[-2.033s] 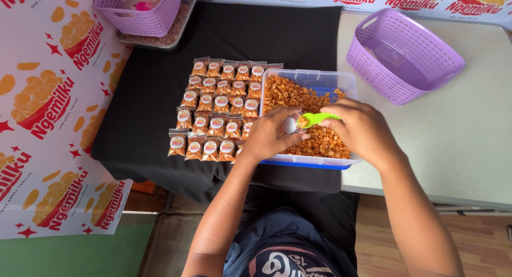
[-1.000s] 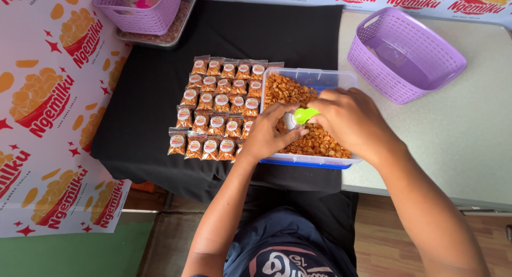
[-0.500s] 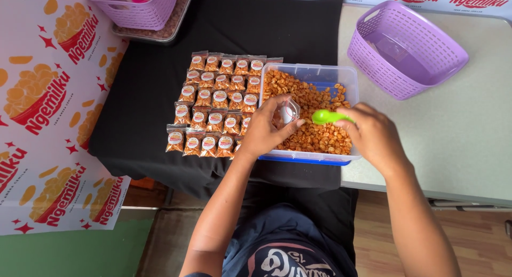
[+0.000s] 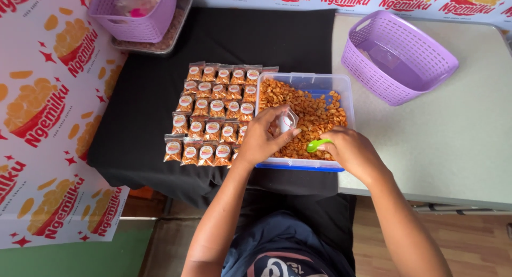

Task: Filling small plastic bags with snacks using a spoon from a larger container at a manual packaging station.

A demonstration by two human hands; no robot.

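Clear pouch [image 4: 288, 120] in left hand [image 4: 261, 138], green plastic spoon [image 4: 318, 144] in right hand [image 4: 352, 151].

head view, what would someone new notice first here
First the clear tub of orange snacks at the centre, with both hands over it: the left hand holds a small clear bag open and the right hand dips a green spoon into the snacks. To the left, rows of filled packets lie on a black cloth; a purple basket sits on the right.
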